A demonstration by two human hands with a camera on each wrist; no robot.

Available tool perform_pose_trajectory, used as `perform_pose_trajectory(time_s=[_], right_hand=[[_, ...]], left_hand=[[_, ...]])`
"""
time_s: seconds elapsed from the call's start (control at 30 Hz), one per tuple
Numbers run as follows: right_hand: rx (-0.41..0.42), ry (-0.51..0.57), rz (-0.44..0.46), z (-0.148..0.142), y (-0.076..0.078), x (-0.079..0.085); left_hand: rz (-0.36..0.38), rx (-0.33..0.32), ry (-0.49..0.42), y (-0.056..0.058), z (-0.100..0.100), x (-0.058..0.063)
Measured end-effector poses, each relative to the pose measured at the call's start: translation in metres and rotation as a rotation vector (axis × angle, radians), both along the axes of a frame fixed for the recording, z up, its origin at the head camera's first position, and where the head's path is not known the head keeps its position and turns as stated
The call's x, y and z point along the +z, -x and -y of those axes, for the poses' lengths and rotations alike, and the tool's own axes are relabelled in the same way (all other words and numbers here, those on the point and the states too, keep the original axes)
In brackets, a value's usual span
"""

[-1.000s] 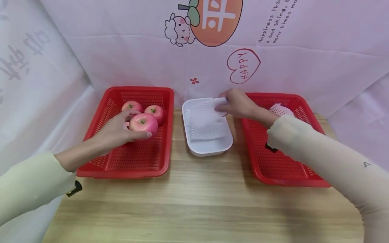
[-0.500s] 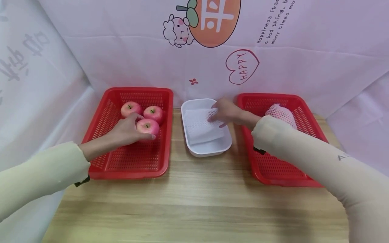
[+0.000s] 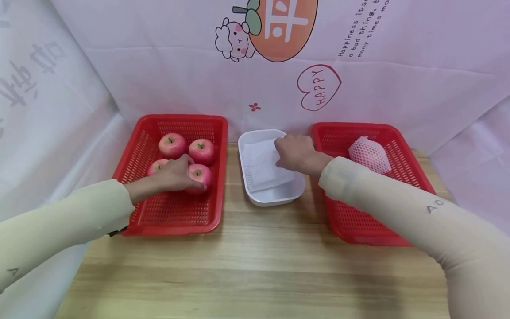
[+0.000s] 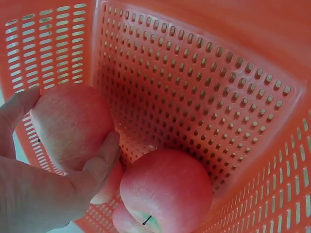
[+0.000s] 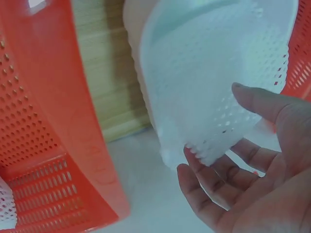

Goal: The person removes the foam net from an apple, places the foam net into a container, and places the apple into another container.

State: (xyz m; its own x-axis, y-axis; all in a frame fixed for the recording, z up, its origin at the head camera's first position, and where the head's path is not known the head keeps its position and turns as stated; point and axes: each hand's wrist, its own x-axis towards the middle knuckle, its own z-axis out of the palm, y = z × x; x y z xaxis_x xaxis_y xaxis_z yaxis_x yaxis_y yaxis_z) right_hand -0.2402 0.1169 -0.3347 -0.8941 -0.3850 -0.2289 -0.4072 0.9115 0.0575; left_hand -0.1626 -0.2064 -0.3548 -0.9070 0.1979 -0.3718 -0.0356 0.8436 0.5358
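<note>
In the head view, my left hand (image 3: pixel 173 175) reaches into the left red basket (image 3: pixel 221 212) and holds an apple (image 3: pixel 200 176) near the right wall. The left wrist view shows thumb and fingers on opposite sides of that apple (image 4: pixel 73 124). Several other pink-red apples (image 3: pixel 172 145) lie around it. My right hand (image 3: pixel 296 154) is over the right edge of a white tray (image 3: pixel 275 195) with white foam net sleeves (image 3: pixel 260 166). In the right wrist view, its thumb lies over the foam net (image 5: pixel 209 97), spread apart from the loosely bent fingers at the net's edge.
A second red basket (image 3: pixel 342 230) stands right of the tray, holding a pink apple wrapped in foam net (image 3: pixel 369 155). Wooden tabletop (image 3: pixel 255 266) spreads in front. A white printed cloth (image 3: pixel 179 79) hangs behind.
The apple in my left hand has come down lower in the basket and nearer the front. A raised net has sunk back into the tray, and my right hand has moved slightly lower.
</note>
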Motion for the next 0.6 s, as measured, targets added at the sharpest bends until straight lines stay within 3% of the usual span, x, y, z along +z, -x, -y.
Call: perform_pose_trajectory(time_s=[0.27,0.6], right_hand=[[-0.023,0.102,0.039,0.000,0.002,0.015],[-0.011,0.137,0.023,-0.013,0.006,0.028]], left_hand=[[0.002,-0.036,0.042,0.005,-0.003,-0.009],[-0.006,-0.045,0.060,0.012,-0.011,-0.013]])
